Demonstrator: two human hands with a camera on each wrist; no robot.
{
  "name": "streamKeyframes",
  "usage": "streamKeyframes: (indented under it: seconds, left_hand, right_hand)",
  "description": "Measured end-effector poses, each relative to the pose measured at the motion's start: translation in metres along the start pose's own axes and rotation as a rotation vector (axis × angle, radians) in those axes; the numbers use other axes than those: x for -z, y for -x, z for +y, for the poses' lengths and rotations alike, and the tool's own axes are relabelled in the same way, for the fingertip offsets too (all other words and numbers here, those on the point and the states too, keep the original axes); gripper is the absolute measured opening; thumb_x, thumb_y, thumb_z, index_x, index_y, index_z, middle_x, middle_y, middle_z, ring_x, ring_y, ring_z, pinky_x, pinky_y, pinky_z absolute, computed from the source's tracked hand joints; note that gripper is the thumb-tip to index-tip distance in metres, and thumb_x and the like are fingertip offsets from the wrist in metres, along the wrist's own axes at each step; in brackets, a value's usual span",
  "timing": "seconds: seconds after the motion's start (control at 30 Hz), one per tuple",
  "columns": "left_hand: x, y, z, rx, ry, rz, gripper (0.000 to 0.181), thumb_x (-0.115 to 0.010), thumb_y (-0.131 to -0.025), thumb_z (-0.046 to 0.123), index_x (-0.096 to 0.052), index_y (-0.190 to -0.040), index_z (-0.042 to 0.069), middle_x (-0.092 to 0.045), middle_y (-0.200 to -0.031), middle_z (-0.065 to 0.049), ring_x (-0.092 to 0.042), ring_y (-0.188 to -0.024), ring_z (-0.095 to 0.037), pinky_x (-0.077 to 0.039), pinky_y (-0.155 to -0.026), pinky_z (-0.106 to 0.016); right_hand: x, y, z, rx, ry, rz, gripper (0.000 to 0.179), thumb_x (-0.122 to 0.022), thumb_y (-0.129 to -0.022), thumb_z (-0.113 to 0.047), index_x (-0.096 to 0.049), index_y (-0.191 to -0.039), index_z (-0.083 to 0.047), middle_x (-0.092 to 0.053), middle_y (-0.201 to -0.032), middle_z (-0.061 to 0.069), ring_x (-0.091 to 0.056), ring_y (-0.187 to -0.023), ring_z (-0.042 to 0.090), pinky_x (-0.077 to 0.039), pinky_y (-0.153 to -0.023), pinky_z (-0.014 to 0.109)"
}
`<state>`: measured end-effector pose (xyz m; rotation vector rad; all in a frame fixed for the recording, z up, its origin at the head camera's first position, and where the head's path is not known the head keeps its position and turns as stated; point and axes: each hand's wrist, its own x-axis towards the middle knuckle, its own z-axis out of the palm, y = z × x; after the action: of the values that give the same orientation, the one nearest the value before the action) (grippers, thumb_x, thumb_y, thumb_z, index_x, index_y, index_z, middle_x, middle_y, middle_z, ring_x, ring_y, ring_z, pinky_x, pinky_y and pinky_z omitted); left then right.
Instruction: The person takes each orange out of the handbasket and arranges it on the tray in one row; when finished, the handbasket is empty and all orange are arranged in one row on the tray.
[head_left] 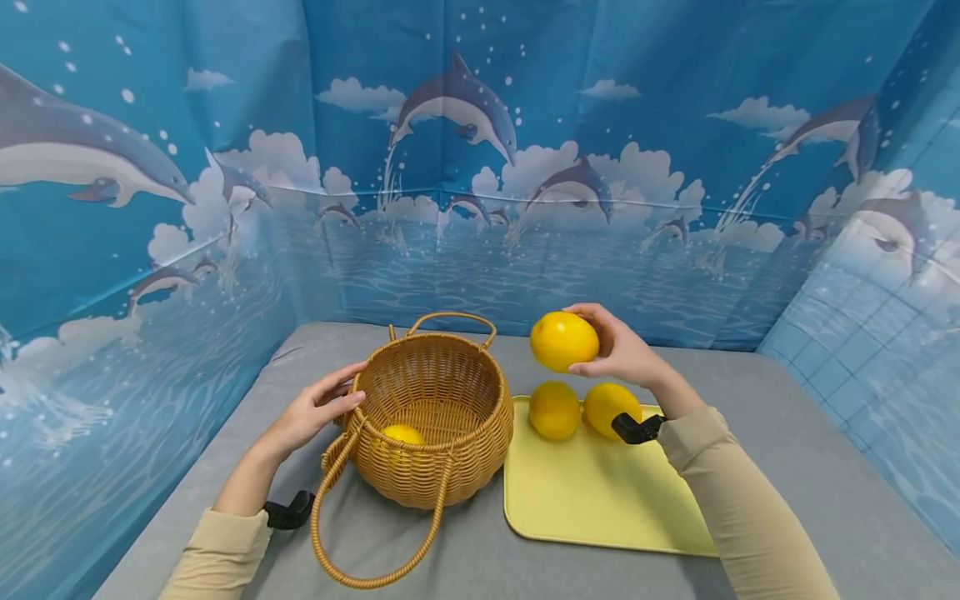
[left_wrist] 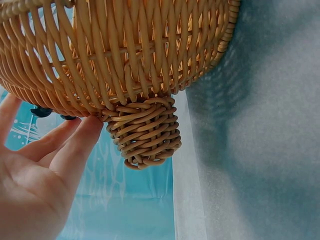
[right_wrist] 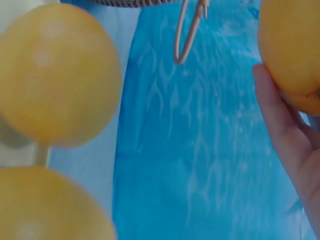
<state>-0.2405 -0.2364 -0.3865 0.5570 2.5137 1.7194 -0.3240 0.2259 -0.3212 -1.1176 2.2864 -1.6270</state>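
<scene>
In the head view my right hand [head_left: 618, 354] grips a yellow lemon [head_left: 564, 342] between thumb and fingers, raised above the far edge of the tray. Beneath it two more lemons, one on the left [head_left: 555, 410] and one on the right [head_left: 609, 407], lie at the back of the yellow tray [head_left: 585, 500]. My left hand [head_left: 306, 418] rests against the left side of a round wicker basket [head_left: 427, 475], near its rim. Its fingers look fairly straight on the outer weave in the left wrist view. Another lemon [head_left: 403, 434] lies inside the basket, partly hidden by the front wall.
One basket handle [head_left: 375, 581] hangs down toward the front, the other [head_left: 453, 315] stands up at the back. The grey cloth surface [head_left: 817, 475] ends at a blue dolphin curtain [head_left: 450, 250]. The tray stands right beside the basket.
</scene>
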Motion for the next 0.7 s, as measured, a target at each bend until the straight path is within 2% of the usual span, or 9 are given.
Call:
streamKeyframes:
  seconds: [0.2, 0.33, 0.47, 0.7]
  left_hand:
    - [0.0, 0.001, 0.001, 0.0, -0.007, 0.006, 0.052, -0.053, -0.097, 0.027, -0.036, -0.147, 0.021, -0.022, -0.153, -0.013, -0.022, -0.136, -0.04, -0.037, -0.097, -0.057]
    - [0.0, 0.0, 0.0, 0.0, -0.001, 0.003, 0.053, -0.053, -0.097, 0.026, -0.036, -0.147, 0.021, -0.023, -0.152, -0.013, -0.023, -0.136, -0.04, -0.039, -0.095, -0.055]
    - [0.0, 0.0, 0.0, -0.004, 0.003, 0.002, 0.053, -0.054, -0.097, 0.026, -0.036, -0.146, 0.021, -0.023, -0.152, -0.013, -0.023, -0.136, -0.04, -0.039, -0.095, -0.055]
    - [0.0, 0.0, -0.001, -0.02, 0.0, 0.003, 0.053, -0.053, -0.097, 0.025, -0.036, -0.147, 0.018, -0.023, -0.152, -0.015, -0.023, -0.136, -0.041, -0.034, -0.099, -0.058]
  right_hand:
    - [0.012, 0.03, 0.014, 0.004, -0.007, 0.145, 0.071, -0.07, -0.081, 0.005, -0.033, -0.14, -0.01, -0.041, -0.132, 0.006, -0.053, -0.106, 0.018, -0.052, -0.081, 0.032]
    - [0.017, 0.049, 0.021, -0.025, 0.023, 0.245, 0.071, -0.069, -0.082, 0.004, -0.031, -0.139, -0.013, -0.04, -0.13, 0.004, -0.056, -0.102, 0.014, -0.052, -0.08, 0.028]
    - [0.022, 0.065, 0.027, -0.08, 0.063, 0.32, 0.07, -0.067, -0.084, 0.002, -0.027, -0.138, -0.016, -0.036, -0.131, 0.005, -0.056, -0.098, 0.012, -0.051, -0.077, 0.024]
    - [0.025, 0.087, 0.037, -0.231, 0.121, 0.381, 0.068, -0.067, -0.088, -0.009, -0.019, -0.134, -0.02, -0.027, -0.133, 0.014, -0.052, -0.096, 0.012, -0.049, -0.076, 0.026]
